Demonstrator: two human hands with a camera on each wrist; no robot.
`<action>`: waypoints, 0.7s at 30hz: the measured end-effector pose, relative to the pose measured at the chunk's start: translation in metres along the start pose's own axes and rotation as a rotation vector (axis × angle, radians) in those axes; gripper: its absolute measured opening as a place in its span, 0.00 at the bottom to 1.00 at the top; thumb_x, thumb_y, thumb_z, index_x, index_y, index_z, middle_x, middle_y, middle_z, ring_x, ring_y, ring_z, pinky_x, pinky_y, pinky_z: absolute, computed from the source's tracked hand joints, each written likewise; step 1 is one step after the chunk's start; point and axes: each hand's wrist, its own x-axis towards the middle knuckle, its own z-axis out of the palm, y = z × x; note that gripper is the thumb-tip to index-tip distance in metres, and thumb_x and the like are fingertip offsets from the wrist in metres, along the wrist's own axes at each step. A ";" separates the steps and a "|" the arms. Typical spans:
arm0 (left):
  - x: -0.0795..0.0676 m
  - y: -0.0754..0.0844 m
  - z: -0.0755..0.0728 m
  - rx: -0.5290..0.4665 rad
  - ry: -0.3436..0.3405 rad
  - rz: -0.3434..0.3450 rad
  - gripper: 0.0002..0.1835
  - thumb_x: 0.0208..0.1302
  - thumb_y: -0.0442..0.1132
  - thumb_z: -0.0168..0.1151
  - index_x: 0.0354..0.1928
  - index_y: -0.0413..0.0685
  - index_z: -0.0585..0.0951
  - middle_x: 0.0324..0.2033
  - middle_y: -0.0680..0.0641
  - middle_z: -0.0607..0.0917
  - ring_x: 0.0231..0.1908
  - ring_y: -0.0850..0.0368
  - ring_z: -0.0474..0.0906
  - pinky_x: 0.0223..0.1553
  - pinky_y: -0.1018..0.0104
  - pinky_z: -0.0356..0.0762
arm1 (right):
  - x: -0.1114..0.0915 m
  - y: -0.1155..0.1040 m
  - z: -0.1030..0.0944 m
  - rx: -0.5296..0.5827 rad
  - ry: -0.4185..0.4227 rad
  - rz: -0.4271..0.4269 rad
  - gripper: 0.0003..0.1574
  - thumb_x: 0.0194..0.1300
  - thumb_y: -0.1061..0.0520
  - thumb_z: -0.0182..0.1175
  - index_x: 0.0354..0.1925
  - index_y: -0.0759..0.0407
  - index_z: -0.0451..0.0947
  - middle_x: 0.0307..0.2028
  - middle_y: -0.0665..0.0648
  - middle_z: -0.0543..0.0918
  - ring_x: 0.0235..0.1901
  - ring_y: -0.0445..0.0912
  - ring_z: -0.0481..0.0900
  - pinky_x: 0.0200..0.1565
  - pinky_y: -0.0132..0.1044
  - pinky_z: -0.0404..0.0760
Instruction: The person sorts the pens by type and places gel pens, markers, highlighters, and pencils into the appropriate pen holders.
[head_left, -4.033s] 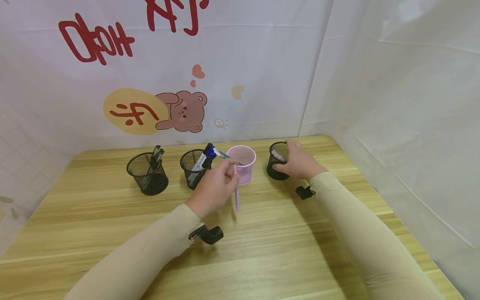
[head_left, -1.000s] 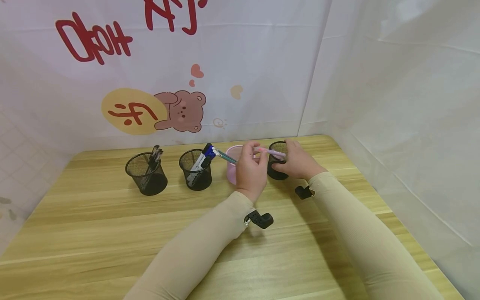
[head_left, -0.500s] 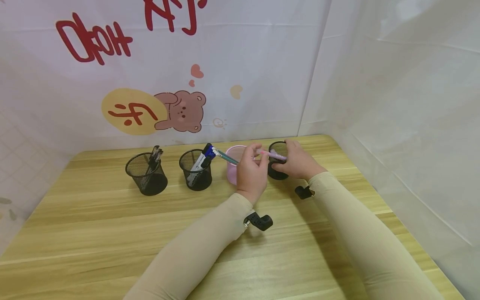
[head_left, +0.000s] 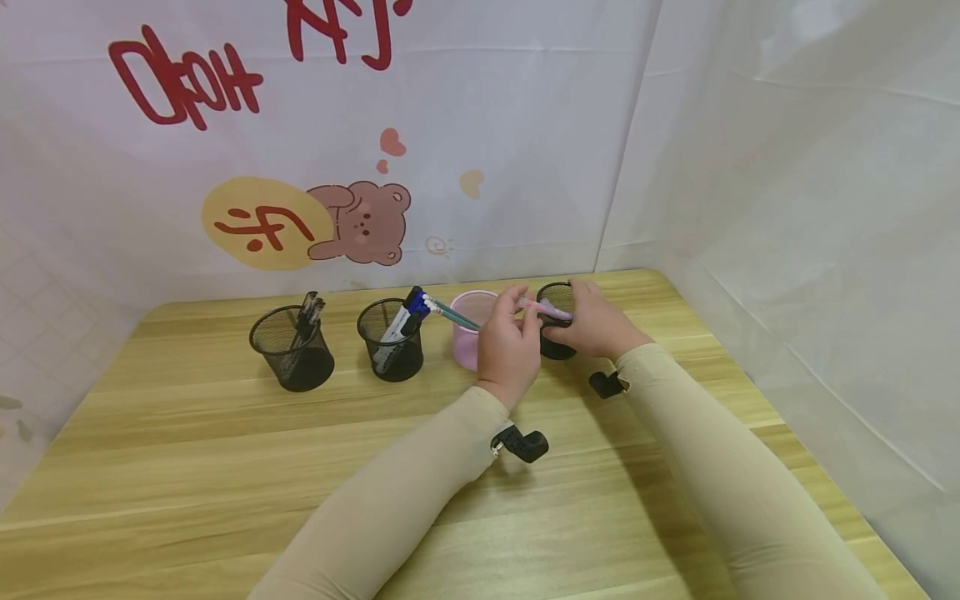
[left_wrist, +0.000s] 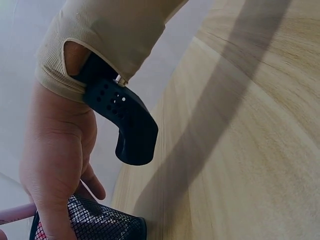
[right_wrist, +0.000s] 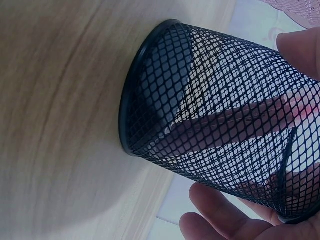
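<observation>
My left hand [head_left: 510,350] pinches a slim lavender pen [head_left: 529,303] with a pinkish band, tilted toward the mouth of the rightmost black mesh pen holder [head_left: 557,348]. That holder stands on the wooden table, and my right hand [head_left: 600,325] grips it from the right. In the left wrist view the same right hand [left_wrist: 55,160] wraps the holder's rim, with the pen [left_wrist: 16,214] close to it at lower left. Through the mesh [right_wrist: 225,65] in the right wrist view, a purplish stick shape [right_wrist: 225,127] shows inside; a thumb and fingers lie on opposite sides of the holder.
Left of my hands stands a pink pen holder [head_left: 465,350], with a teal pencil [head_left: 456,316] reaching toward a black mesh holder [head_left: 405,363] of markers. Farther left, another black mesh holder [head_left: 309,368] carries black pens. A white printed backdrop [head_left: 525,167] rises behind.
My left hand has carried the pen from in front of the pink holder rightward to the black one, tilting it from upright to nearly flat. My right hand has stayed put.
</observation>
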 end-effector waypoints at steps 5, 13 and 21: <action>-0.001 0.000 0.001 0.018 -0.008 0.004 0.18 0.80 0.36 0.55 0.66 0.40 0.77 0.50 0.42 0.91 0.42 0.51 0.93 0.42 0.68 0.90 | -0.001 0.000 0.000 -0.006 0.003 0.001 0.60 0.62 0.34 0.71 0.71 0.70 0.57 0.61 0.70 0.69 0.54 0.62 0.77 0.58 0.59 0.81; 0.000 -0.002 0.002 0.122 -0.027 0.028 0.18 0.79 0.38 0.56 0.65 0.43 0.82 0.53 0.44 0.91 0.40 0.53 0.91 0.37 0.65 0.88 | -0.002 -0.003 -0.001 0.006 0.010 -0.012 0.54 0.63 0.37 0.71 0.69 0.70 0.60 0.60 0.70 0.71 0.54 0.62 0.77 0.57 0.59 0.82; 0.000 -0.006 -0.001 0.126 -0.062 0.031 0.21 0.77 0.36 0.60 0.68 0.42 0.79 0.60 0.44 0.88 0.40 0.54 0.91 0.36 0.67 0.87 | -0.003 -0.005 -0.002 -0.030 -0.010 -0.009 0.68 0.64 0.35 0.69 0.78 0.76 0.49 0.71 0.76 0.65 0.64 0.68 0.75 0.65 0.64 0.78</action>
